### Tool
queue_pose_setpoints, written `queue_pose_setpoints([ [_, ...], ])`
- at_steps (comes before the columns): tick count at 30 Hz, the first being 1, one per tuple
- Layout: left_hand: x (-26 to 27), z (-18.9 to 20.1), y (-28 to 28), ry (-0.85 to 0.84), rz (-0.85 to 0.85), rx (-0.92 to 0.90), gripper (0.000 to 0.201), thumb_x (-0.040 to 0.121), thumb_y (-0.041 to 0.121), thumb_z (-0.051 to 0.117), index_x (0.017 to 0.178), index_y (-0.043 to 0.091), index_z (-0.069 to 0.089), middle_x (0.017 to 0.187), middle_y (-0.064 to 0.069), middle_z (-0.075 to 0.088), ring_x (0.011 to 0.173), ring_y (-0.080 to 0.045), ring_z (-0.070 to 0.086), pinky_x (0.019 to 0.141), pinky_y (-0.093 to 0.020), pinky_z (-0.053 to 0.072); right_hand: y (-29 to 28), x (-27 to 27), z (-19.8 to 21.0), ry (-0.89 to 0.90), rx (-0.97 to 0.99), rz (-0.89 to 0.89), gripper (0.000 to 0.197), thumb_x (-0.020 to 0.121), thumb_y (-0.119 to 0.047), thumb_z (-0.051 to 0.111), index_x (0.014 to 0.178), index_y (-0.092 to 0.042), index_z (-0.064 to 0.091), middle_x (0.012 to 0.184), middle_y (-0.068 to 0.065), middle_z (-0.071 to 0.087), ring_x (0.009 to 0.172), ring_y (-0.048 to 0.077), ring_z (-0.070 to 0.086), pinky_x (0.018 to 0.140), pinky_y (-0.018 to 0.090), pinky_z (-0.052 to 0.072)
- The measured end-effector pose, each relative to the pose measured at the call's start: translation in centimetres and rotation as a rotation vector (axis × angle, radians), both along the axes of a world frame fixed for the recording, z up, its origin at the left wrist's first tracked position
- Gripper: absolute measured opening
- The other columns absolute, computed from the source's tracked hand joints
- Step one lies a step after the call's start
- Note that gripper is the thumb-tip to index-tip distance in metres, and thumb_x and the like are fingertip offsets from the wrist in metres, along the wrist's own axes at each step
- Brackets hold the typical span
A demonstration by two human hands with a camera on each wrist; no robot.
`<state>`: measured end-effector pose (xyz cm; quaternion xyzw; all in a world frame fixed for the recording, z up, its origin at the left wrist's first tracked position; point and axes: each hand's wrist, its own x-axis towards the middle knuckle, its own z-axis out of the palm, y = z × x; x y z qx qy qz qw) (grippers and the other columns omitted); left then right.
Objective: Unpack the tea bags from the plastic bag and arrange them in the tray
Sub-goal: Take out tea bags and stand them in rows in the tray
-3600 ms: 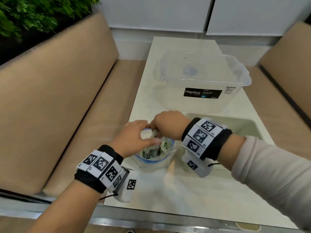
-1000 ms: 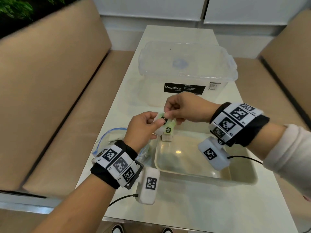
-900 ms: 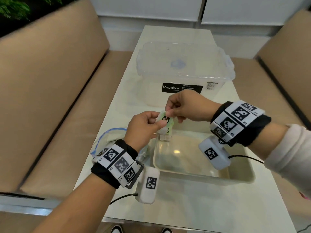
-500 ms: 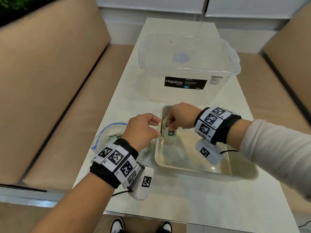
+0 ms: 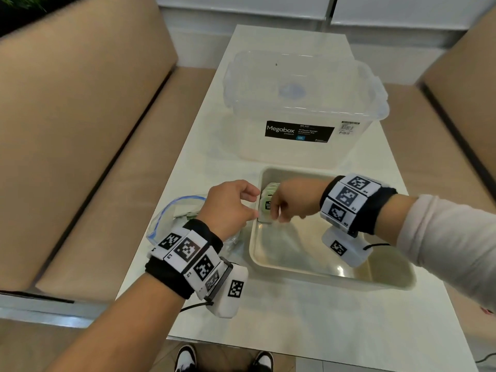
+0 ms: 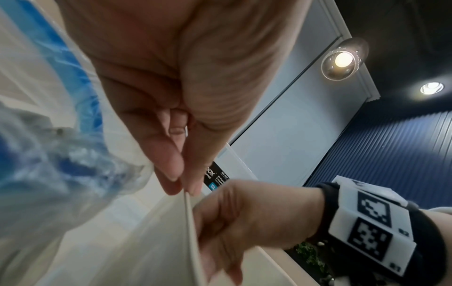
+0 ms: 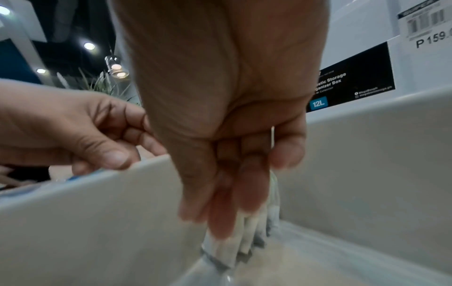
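Head view: my right hand [image 5: 291, 201] pinches tea bags [image 5: 267, 204] upright in the tray [image 5: 332, 275] corner; left hand [image 5: 228, 204] pinches the rim, plastic bag [image 5: 171, 216] beside. Best to pack them snug against the wall.

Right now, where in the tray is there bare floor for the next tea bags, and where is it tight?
Free: the tray floor from the standing tea bags toward its near and right walls. Crowded: the far-left corner, where the right hand holds the stack on edge and the left hand rests at the rim. The plastic bag lies outside, left.
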<state>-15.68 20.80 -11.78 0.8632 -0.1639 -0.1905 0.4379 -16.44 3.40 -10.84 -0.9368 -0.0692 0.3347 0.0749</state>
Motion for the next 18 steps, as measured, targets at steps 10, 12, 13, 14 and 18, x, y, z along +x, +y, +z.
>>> queue_pose_setpoints([
  [10, 0.4, 0.5, 0.6, 0.057, -0.016, -0.079, 0.029, 0.081, -0.001, 0.061, 0.1, 0.021, 0.066, 0.098, 0.004, 0.068, 0.075, -0.006, 0.062, 0.05, -0.014, 0.052, 1.5, 1.6, -2.7, 0.176, -0.087, 0.168, 0.052, 0.089, -0.001, 0.046, 0.138, -0.02, 0.046, 0.1, -0.007, 0.051, 0.08, 0.019, 0.056, 0.065, 0.02, 0.044],
  [12, 0.8, 1.0, 1.5, 0.027, 0.018, -0.125, 0.029, 0.083, -0.002, 0.06, 0.097, 0.022, 0.066, 0.1, 0.004, 0.068, 0.076, -0.007, 0.062, 0.055, -0.017, 0.054, 1.3, 1.4, -2.7, 0.171, -0.082, 0.148, 0.052, 0.089, -0.004, 0.05, 0.138, -0.022, 0.047, 0.102, -0.005, 0.055, 0.079, 0.018, 0.058, 0.071, 0.023, 0.046],
  [13, 1.1, 1.4, 2.2, 0.001, 0.048, -0.144, 0.028, 0.083, -0.001, 0.06, 0.095, 0.024, 0.065, 0.1, 0.005, 0.068, 0.075, -0.007, 0.062, 0.058, -0.019, 0.056, 1.3, 1.2, -2.4, 0.162, -0.068, 0.128, 0.05, 0.089, -0.007, 0.054, 0.137, -0.022, 0.048, 0.104, -0.002, 0.059, 0.077, 0.018, 0.058, 0.073, 0.025, 0.047],
  [14, 1.5, 1.9, 3.1, -0.03, 0.076, -0.151, 0.026, 0.083, 0.0, 0.061, 0.093, 0.025, 0.065, 0.099, 0.006, 0.068, 0.073, -0.006, 0.062, 0.061, -0.021, 0.056, 1.2, 0.9, -1.9, 0.138, -0.036, 0.099, 0.047, 0.089, -0.009, 0.056, 0.134, -0.02, 0.051, 0.104, 0.002, 0.062, 0.072, 0.017, 0.057, 0.073, 0.026, 0.048],
  [18, 2.4, 3.2, 7.5, -0.244, 0.088, 0.016, 0.024, 0.078, 0.005, 0.066, 0.073, 0.028, 0.062, 0.091, 0.01, 0.067, 0.077, -0.003, 0.062, 0.075, -0.021, 0.048, 1.0, -0.1, 2.1, -0.106, 0.111, -0.074, 0.021, 0.087, -0.011, 0.059, 0.106, -0.017, 0.066, 0.079, -0.01, 0.057, 0.056, 0.009, 0.052, 0.061, 0.02, 0.045],
])
